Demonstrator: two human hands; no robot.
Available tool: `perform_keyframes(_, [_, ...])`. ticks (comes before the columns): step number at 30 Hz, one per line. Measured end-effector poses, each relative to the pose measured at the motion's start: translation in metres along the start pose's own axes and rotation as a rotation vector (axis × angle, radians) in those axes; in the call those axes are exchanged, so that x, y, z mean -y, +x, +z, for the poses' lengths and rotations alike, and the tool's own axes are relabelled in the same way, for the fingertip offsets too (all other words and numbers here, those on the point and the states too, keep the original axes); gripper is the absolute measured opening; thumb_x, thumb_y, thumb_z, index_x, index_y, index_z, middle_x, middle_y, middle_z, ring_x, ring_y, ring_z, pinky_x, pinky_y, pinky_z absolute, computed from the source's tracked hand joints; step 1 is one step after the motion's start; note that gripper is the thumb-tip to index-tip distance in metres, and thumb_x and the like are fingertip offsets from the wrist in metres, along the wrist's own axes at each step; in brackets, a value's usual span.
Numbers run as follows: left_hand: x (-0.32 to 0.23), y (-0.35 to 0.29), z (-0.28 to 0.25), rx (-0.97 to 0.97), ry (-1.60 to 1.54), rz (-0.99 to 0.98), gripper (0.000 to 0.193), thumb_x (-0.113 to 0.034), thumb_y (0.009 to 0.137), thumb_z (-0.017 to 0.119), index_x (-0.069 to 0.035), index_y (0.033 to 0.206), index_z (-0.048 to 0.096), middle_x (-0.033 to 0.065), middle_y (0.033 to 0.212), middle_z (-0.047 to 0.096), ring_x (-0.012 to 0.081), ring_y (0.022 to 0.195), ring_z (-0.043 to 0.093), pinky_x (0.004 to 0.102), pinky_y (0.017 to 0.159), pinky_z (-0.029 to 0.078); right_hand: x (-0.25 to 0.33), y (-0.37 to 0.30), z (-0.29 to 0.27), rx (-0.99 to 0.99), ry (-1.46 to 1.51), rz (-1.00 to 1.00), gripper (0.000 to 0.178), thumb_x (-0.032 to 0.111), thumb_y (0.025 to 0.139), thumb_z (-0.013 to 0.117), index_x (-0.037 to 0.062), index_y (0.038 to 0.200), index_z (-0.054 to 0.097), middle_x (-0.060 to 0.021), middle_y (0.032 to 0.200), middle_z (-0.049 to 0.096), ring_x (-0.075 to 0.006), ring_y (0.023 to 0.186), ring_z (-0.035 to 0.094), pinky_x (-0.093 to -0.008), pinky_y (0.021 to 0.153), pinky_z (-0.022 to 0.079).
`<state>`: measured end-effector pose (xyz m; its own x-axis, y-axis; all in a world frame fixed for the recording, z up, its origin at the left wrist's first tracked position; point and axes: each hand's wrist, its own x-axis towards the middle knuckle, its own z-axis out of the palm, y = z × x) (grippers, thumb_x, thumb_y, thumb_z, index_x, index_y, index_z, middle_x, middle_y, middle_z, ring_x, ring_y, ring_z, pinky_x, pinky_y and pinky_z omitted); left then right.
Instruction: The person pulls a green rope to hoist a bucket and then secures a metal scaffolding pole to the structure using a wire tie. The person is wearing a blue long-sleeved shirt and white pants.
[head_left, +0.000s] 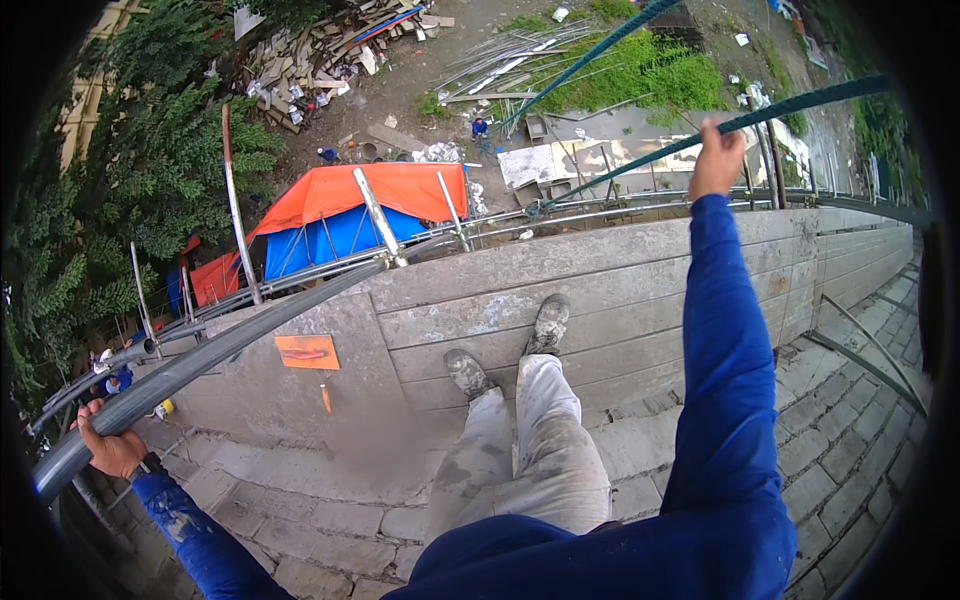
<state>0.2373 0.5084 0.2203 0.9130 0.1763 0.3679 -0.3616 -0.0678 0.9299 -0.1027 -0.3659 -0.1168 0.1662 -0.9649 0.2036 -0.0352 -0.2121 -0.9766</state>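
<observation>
My left hand (112,449) is closed around a thick grey metal scaffold pipe (262,333) that slants up from the lower left. With my right arm stretched out to the upper right, my right hand (717,160) grips a dark green rope (815,98). The rope runs down leftward to the scaffold rail. Below my hands, my dusty boots stand on the plank platform (480,318). An orange hand float (307,351) lies on the planks to the left. Near it is a small tool with an orange-brown handle (326,399); its blade is hard to make out.
Scaffold rails and upright poles (377,215) line the platform's outer edge. A block wall (320,530) runs along the near side. Far below are an orange and blue tarpaulin shelter (365,195), a scrap-wood pile (300,70) and people. Diagonal braces (868,370) stand at right.
</observation>
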Motion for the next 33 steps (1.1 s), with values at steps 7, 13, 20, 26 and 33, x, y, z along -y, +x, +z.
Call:
perform_keyframes(7, [-0.007,0.000,0.003,-0.059,-0.006,0.002,0.024,-0.017,0.096,0.065,-0.006,0.111,0.050,0.0093,0.106,0.062,0.0257,0.101,0.060,0.0448,0.102,0.047,0.053,-0.002,0.042,0.066,0.121,0.020,0.039,0.006,0.088,0.073,-0.0028,0.120,0.052,-0.0095,0.110,0.064,-0.0167,0.099,0.061,-0.0290,0.094,0.046])
perform_keyframes(13, [-0.009,0.002,-0.004,0.028,0.019,0.023,0.025,-0.017,0.096,0.067,-0.006,0.110,0.051,0.0088,0.105,0.063,0.0253,0.101,0.060,0.0448,0.102,0.047,0.140,0.032,0.046,-0.002,0.306,-0.317,0.043,0.003,0.087,0.073,-0.0027,0.123,0.051,-0.0087,0.109,0.065,-0.0164,0.098,0.061,-0.0288,0.090,0.046])
perform_keyframes(20, [-0.004,-0.003,0.007,0.033,0.001,0.039,0.023,-0.018,0.096,0.066,-0.006,0.109,0.052,0.0080,0.106,0.061,0.0244,0.101,0.058,0.0441,0.101,0.045,0.063,0.062,0.035,0.032,0.203,0.003,0.028,0.006,0.088,0.074,-0.0026,0.112,0.062,-0.0085,0.103,0.066,-0.0170,0.097,0.062,-0.0298,0.090,0.046])
perform_keyframes(26, [-0.007,0.003,-0.006,0.037,0.006,0.023,0.025,-0.019,0.096,0.065,-0.004,0.110,0.051,0.0082,0.107,0.060,0.0242,0.103,0.057,0.0444,0.103,0.044,0.028,0.036,0.046,0.110,0.129,0.055,0.030,0.015,0.088,0.075,0.0080,0.115,0.063,-0.0008,0.108,0.071,-0.0086,0.096,0.058,-0.0304,0.078,0.037])
perform_keyframes(33, [-0.006,0.005,-0.009,0.004,0.032,0.056,0.025,-0.017,0.095,0.065,-0.004,0.112,0.050,0.0105,0.108,0.061,0.0255,0.101,0.058,0.0450,0.102,0.046,0.033,0.047,0.062,0.095,0.234,0.110,0.029,0.003,0.087,0.074,-0.0017,0.112,0.060,-0.0085,0.105,0.068,-0.0167,0.100,0.064,-0.0300,0.094,0.048])
